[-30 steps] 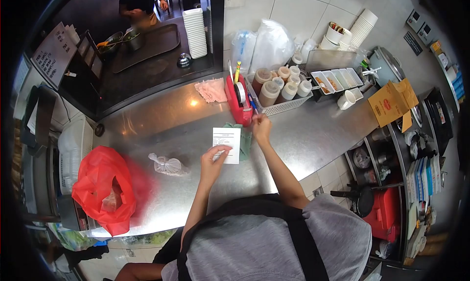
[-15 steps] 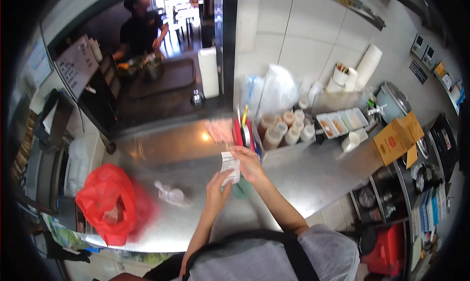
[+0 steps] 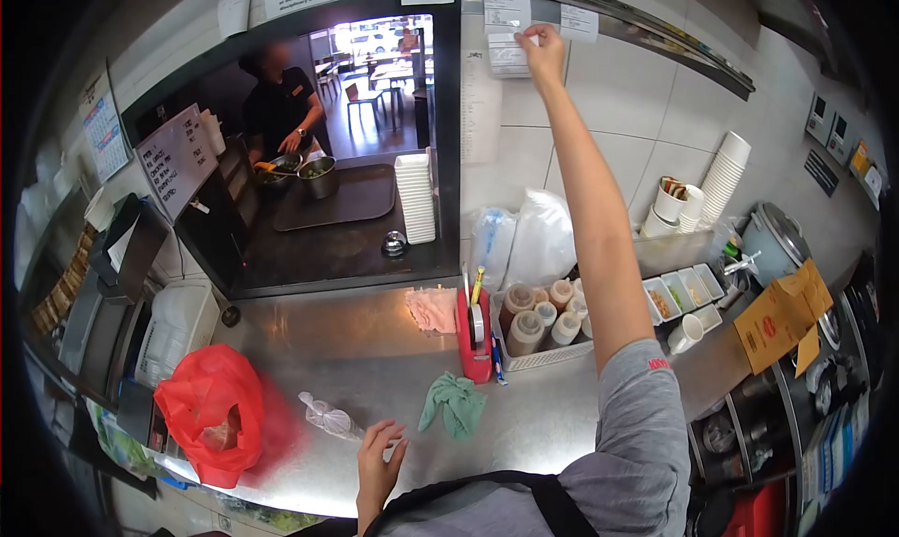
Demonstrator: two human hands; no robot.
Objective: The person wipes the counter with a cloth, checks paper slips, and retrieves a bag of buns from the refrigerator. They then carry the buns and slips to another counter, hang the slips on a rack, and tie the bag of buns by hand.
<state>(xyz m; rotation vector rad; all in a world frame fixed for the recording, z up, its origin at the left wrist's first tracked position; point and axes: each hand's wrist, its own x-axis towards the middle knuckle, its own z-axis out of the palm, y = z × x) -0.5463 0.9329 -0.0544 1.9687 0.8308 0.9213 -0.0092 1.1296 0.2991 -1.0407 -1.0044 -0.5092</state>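
High on the wall, my right hand point(image 3: 543, 52) pinches the edge of a white paper slip point(image 3: 508, 56) below a metal rail point(image 3: 618, 17). Another printed slip point(image 3: 507, 13) hangs just above it, and one more point(image 3: 579, 23) hangs to the right. My left hand point(image 3: 378, 457) is over the steel counter with its fingers apart and nothing in them. Near it lie a green cloth point(image 3: 453, 405) and a knotted clear plastic bag point(image 3: 327, 415).
A red plastic bag point(image 3: 211, 411) stands at the counter's left. A red tape dispenser point(image 3: 474, 336) and a basket of bottles point(image 3: 552, 357) are at the back. Beyond the hatch, a person point(image 3: 284, 106) stands by metal pots point(image 3: 318, 176).
My right hand has risen from the counter to the wall with the slip. My left hand has let go of the slip and moved down and left. The view has tilted upward.
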